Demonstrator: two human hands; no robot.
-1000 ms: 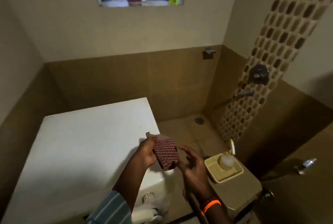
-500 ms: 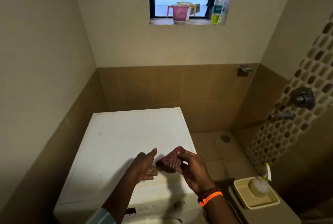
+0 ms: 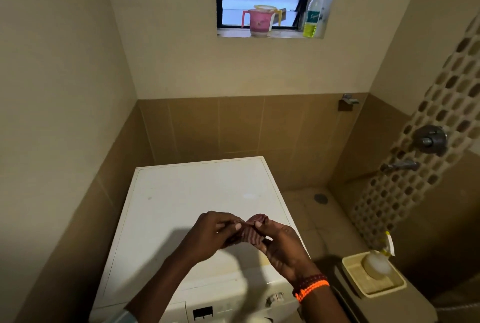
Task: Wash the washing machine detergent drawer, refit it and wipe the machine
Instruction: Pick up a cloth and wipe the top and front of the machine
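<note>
Under my hands I see the white washing machine (image 3: 197, 200). My left hand (image 3: 213, 234) and right hand (image 3: 283, 247) meet above its top, fingers pinched narrow on a bunched red checked cloth (image 3: 250, 231) between them. Right of my right hand, a soap dish (image 3: 397, 286) holds a pale soap bar (image 3: 376, 266).

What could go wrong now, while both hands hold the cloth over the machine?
The cloth is bunched small between the left hand and right hand, so it may wipe only a narrow strip of the machine top. A wide sweep to the right could perhaps knock the soap dish beside it.
</note>
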